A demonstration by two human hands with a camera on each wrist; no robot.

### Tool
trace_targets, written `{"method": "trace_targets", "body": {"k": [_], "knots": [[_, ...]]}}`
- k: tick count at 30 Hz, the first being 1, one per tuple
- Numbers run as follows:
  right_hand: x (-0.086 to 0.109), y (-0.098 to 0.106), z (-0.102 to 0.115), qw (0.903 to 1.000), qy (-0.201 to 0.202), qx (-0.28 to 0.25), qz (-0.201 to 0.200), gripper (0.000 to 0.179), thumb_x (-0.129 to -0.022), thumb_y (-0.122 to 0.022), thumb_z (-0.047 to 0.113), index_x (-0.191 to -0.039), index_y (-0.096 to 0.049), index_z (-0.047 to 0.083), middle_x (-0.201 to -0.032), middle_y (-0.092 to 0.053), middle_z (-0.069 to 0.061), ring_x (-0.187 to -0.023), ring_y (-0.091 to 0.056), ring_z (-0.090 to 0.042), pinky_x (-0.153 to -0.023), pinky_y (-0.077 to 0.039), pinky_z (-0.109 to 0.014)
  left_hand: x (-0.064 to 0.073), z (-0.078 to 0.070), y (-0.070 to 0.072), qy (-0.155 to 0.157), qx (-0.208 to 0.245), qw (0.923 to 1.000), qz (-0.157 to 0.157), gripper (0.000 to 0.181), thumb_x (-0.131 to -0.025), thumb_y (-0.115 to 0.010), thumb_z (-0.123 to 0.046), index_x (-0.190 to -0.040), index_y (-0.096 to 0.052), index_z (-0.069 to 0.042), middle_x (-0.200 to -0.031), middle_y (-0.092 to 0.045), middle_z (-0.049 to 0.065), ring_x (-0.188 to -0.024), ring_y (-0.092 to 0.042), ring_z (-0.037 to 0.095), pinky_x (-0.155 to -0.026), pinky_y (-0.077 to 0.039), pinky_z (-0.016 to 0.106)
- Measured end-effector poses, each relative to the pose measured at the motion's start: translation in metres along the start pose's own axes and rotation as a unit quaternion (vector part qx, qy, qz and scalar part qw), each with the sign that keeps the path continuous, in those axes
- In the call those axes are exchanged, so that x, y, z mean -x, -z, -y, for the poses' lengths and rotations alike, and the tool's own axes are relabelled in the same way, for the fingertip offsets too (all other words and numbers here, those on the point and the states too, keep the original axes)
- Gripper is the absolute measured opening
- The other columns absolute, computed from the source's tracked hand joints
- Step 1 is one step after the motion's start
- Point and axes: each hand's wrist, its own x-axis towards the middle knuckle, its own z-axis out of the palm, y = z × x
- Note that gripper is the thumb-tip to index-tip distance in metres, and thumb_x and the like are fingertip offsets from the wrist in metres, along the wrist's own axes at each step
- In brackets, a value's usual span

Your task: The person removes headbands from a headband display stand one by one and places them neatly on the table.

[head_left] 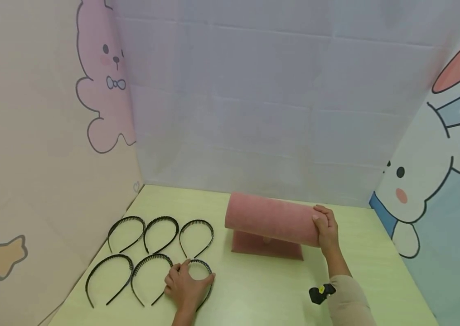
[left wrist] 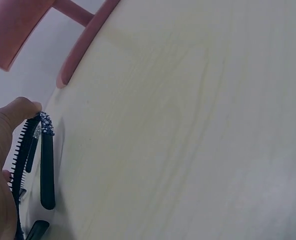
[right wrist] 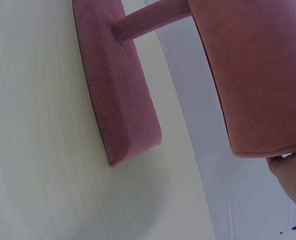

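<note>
My left hand (head_left: 186, 286) grips a dark, toothed headband (left wrist: 47, 170) at the right end of the near row. In the left wrist view its thumb presses on a glittery patch of the band. My right hand (head_left: 328, 233) holds the right end of a pink velvet headband stand (head_left: 270, 218), thumb on top of the padded roll. Below the roll, a short post joins it to a flat pink base (right wrist: 123, 100) that stands on the table. The fingers under the roll's end are mostly hidden.
Several other black headbands lie in two rows on the left of the pale yellow table (head_left: 254, 290), including a far-row one (head_left: 196, 222) nearest the stand. Cartoon-printed cloth walls (head_left: 234, 113) border the table. A small black object (head_left: 322, 293) is at the right sleeve.
</note>
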Motion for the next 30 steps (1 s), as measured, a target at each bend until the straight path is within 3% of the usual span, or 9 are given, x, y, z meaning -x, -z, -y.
{"method": "trace_targets", "body": {"k": [8, 15, 22, 30], "knots": [[0.0, -0.002, -0.002, 1.0, 0.005, -0.008, 0.0, 0.026, -0.089, -0.046, -0.009, -0.113, -0.045, -0.016, -0.12, -0.046, -0.025, -0.107, -0.046, -0.012, -0.09, -0.032, -0.019, 0.0, 0.001, -0.007, -0.001, -0.003, 1.0, 0.009, 0.093, -0.046, -0.085, -0.052, -0.123, -0.056, -0.008, -0.122, -0.039, 0.02, -0.111, -0.029, 0.04, -0.086, -0.022, 0.057], [0.001, -0.001, -0.003, 0.9999, 0.001, -0.016, 0.002, 0.026, -0.089, -0.047, -0.008, -0.113, -0.045, -0.015, -0.116, -0.053, -0.01, -0.107, -0.046, -0.011, -0.09, -0.032, -0.019, 0.004, 0.002, -0.014, -0.014, -0.002, 0.9999, -0.007, 0.093, -0.049, -0.084, -0.051, -0.123, -0.055, -0.004, -0.125, -0.039, 0.024, -0.113, -0.028, 0.042, -0.088, -0.02, 0.058], [0.001, 0.001, -0.002, 1.0, 0.0, 0.005, -0.007, 0.028, -0.089, -0.049, -0.007, -0.115, -0.045, -0.015, -0.123, -0.047, -0.023, -0.11, -0.045, -0.009, -0.091, -0.031, -0.019, 0.002, 0.0, -0.017, -0.035, 0.011, 0.9992, -0.012, 0.088, -0.055, -0.084, -0.049, -0.123, -0.055, -0.001, -0.127, -0.037, 0.026, -0.118, -0.025, 0.042, -0.09, -0.019, 0.06], [-0.001, 0.006, -0.009, 0.9989, -0.026, 0.029, -0.025, 0.029, -0.089, -0.053, -0.004, -0.117, -0.052, -0.007, -0.124, -0.052, -0.012, -0.106, -0.046, -0.004, -0.089, -0.032, -0.021, 0.0, 0.001, -0.021, -0.04, 0.012, 0.9991, -0.008, 0.085, -0.056, -0.084, -0.049, -0.121, -0.057, -0.001, -0.127, -0.037, 0.026, -0.119, -0.025, 0.042, -0.091, -0.018, 0.059]]}}
